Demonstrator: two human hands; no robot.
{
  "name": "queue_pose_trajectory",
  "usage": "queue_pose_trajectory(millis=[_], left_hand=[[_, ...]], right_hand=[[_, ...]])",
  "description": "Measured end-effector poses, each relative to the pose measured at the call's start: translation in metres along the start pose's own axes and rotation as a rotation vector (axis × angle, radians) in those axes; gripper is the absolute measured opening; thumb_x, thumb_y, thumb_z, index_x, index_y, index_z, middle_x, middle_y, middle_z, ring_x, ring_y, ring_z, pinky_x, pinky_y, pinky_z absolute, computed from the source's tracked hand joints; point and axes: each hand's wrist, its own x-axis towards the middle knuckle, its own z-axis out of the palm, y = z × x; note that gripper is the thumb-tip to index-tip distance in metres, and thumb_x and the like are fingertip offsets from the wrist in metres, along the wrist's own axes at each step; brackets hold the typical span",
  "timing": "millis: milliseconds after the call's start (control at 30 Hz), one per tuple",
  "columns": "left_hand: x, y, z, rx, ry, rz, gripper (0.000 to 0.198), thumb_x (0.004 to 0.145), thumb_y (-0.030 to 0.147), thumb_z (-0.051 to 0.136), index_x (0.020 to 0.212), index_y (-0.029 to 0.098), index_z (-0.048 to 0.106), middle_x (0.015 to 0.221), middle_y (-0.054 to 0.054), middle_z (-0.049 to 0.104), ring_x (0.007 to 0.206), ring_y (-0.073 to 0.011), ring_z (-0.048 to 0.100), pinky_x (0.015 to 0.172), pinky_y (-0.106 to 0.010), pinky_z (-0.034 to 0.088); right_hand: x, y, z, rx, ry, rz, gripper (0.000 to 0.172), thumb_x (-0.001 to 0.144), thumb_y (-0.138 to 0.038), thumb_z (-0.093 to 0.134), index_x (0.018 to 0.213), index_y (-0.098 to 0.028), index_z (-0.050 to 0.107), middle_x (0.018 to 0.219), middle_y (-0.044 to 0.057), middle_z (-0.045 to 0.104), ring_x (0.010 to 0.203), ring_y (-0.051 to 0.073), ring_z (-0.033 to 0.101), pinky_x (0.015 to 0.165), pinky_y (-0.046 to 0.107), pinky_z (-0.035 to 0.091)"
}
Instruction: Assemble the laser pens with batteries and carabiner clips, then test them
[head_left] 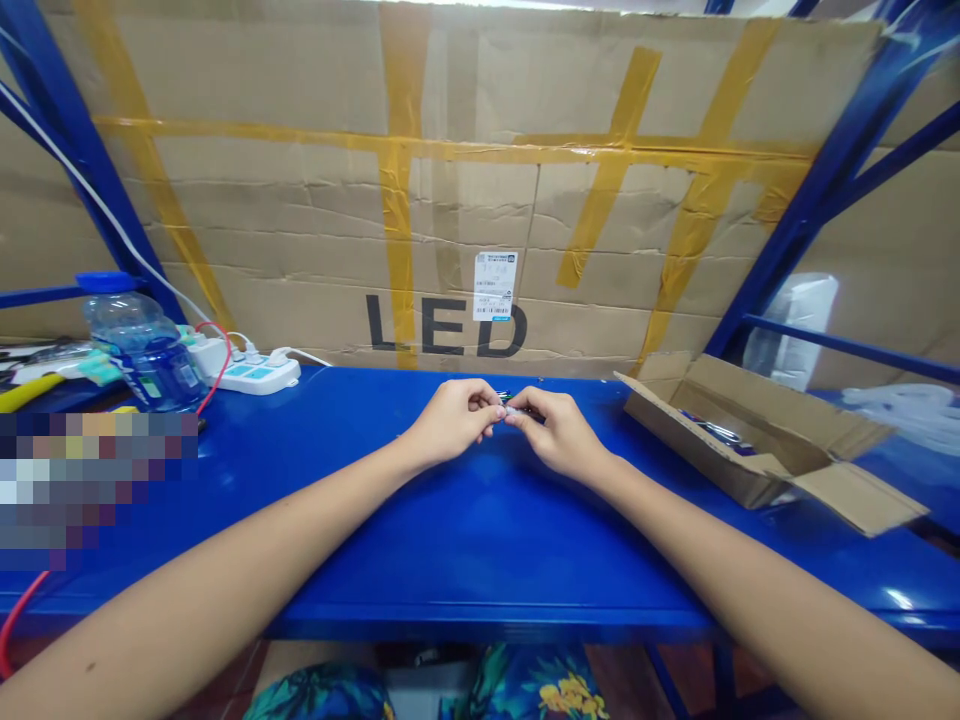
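Note:
Over the back part of the blue table (480,540), my left hand (459,418) and my right hand (561,430) meet fingertip to fingertip. Both are closed in a pinch on a small whitish, clear-looking piece (511,411), mostly covered by the fingers; its kind is too small to make out. Thin dark, shiny bits with a hint of blue and green show just behind the fingertips. Whether they belong to the pinched piece or lie on the table, I cannot tell.
An open cardboard box (701,450) with small shiny items stands right. At left are a blue-capped bottle (142,345), a white power strip (259,374) with plugs, and a red cable (217,375). A large taped carton (300,220) marked LED closes off the back between blue posts.

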Motion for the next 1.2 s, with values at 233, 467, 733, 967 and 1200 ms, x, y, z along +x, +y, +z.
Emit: queue_pose_trajectory(millis=[233,467,733,967,1200], left_hand=[[0.000,-0.006,-0.003,0.125,-0.036,0.108,0.003,0.081,0.014,0.059,0.079,0.014,0.060,0.061,0.001,0.060,0.056,-0.0102,0.057,0.053,-0.021,0.045],[0.002,-0.002,-0.005,0.071,-0.045,0.044,0.005,0.081,0.013,0.058,0.081,0.012,0.063,0.062,-0.001,0.062,0.055,-0.0103,0.057,0.053,-0.022,0.047],[0.002,-0.001,-0.005,0.037,-0.036,0.019,0.007,0.081,0.015,0.060,0.075,0.012,0.062,0.057,0.000,0.060,0.051,-0.0095,0.056,0.050,-0.021,0.046],[0.001,-0.004,-0.003,0.102,-0.022,0.090,0.002,0.079,0.014,0.060,0.077,0.014,0.062,0.059,0.001,0.061,0.056,-0.0109,0.058,0.054,-0.022,0.045],[-0.001,-0.005,-0.008,0.264,-0.039,0.246,0.005,0.080,0.014,0.058,0.079,0.014,0.064,0.063,0.001,0.063,0.058,-0.0113,0.057,0.056,-0.023,0.043]], right_hand=[[0.002,0.001,-0.004,0.088,-0.191,0.094,0.017,0.089,-0.026,0.053,0.076,-0.018,0.060,0.065,0.001,0.062,0.060,0.015,0.055,0.059,0.027,0.041],[0.005,0.006,-0.003,0.367,-0.167,0.218,0.017,0.082,-0.033,0.064,0.085,-0.020,0.055,0.081,0.003,0.065,0.073,0.017,0.060,0.063,0.029,0.045],[0.006,0.006,-0.004,0.171,-0.030,0.106,0.021,0.078,-0.029,0.070,0.070,-0.019,0.053,0.070,0.000,0.054,0.064,0.014,0.048,0.058,0.028,0.038],[0.004,0.002,-0.003,0.091,-0.068,0.036,0.013,0.084,-0.019,0.060,0.071,-0.018,0.058,0.073,0.002,0.057,0.065,0.015,0.053,0.061,0.029,0.042],[0.005,-0.003,-0.006,0.046,-0.181,0.017,0.024,0.089,-0.016,0.048,0.068,-0.018,0.057,0.068,0.003,0.059,0.065,0.016,0.057,0.067,0.031,0.043]])
